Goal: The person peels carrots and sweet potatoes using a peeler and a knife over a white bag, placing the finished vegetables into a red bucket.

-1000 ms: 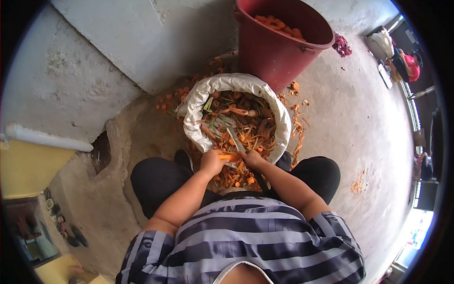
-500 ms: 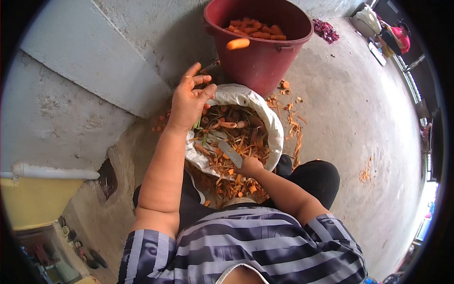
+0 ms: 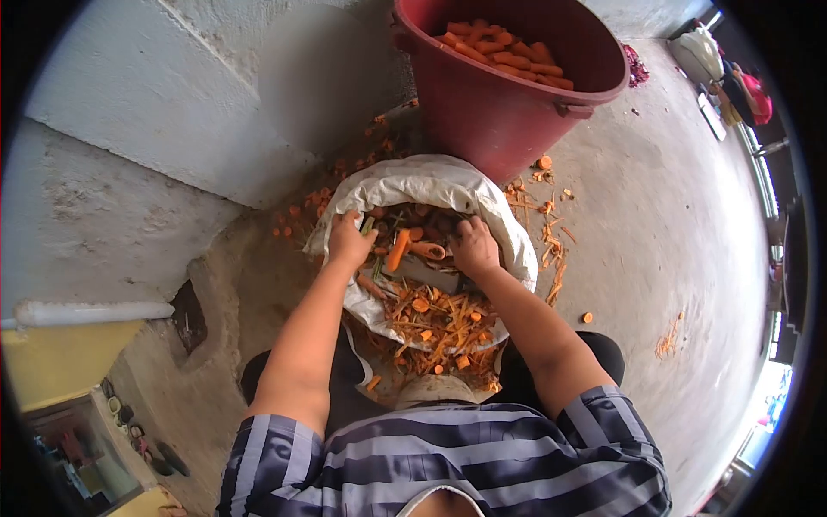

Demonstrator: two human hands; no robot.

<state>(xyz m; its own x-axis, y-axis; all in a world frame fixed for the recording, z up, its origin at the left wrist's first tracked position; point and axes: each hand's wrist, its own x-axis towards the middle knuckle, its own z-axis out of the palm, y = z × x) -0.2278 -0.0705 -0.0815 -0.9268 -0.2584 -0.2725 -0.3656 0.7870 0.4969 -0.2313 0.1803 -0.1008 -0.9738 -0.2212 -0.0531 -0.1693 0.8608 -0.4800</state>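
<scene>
A white sack (image 3: 508,211) with a rolled rim stands before me, holding carrots (image 3: 398,250), peelings (image 3: 448,314) and green stalks. My left hand (image 3: 349,241) is at the sack's left inner rim, its fingers closed on the sack's edge. On the opposite side, my right hand (image 3: 475,250) is closed inside the sack, its fingertips near the rim. A knife (image 3: 426,275) with a wide grey blade extends leftward from below the right hand, over the peelings. Its handle is hidden by that hand.
Behind the sack stands a large red tub (image 3: 500,108) with peeled carrots (image 3: 508,56). Carrot scraps (image 3: 551,241) lie on the floor around the sack. A grey wall (image 3: 146,112) is on the left. A person (image 3: 751,96) is at the far right, by a pale sack (image 3: 696,56).
The carrot that was in the air near the tub's rim is no longer there. My left hand has come down from open to the sack's rim; my right hand has moved forward with the knife.
</scene>
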